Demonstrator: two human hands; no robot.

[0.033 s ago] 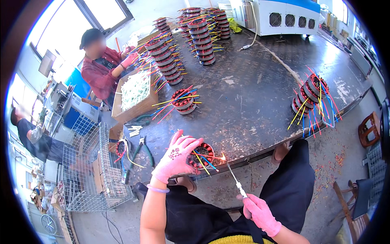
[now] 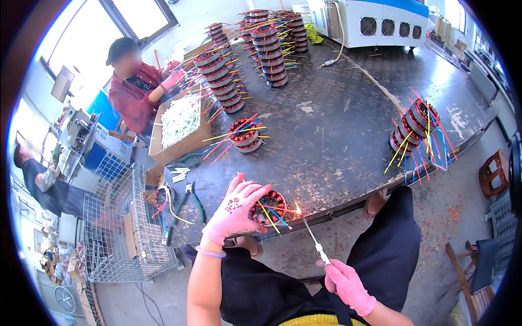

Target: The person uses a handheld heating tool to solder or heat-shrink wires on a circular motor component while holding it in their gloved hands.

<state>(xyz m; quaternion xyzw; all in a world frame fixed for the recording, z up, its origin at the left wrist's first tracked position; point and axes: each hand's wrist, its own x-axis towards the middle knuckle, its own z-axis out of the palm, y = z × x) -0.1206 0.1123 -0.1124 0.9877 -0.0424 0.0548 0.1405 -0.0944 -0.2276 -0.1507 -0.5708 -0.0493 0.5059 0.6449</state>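
At the table's near edge my left hand (image 2: 237,211), in a pink glove, is wrapped round the side of a motor stator (image 2: 278,201), a ring with red coils inside. Red, blue and yellow wires (image 2: 273,210) stick out of it toward the right. My right hand (image 2: 348,285), also gloved in pink, grips a slim long-necked lighter (image 2: 322,252) with a white body. A small flame (image 2: 298,208) burns at its upper end, touching or very close to the tip of a red wire. Left of my left hand lie green-handled pliers (image 2: 197,204).
Stacked stators (image 2: 220,81) with loose wires stand at the back, others (image 2: 416,127) at the right edge. A box of pale tubes (image 2: 182,120) sits by a seated co-worker (image 2: 133,89). At left stands a wire cage (image 2: 122,228); a white machine (image 2: 375,24) is at the back.
Both hands hold nearly the same positions. The flame's shape has shifted slightly.
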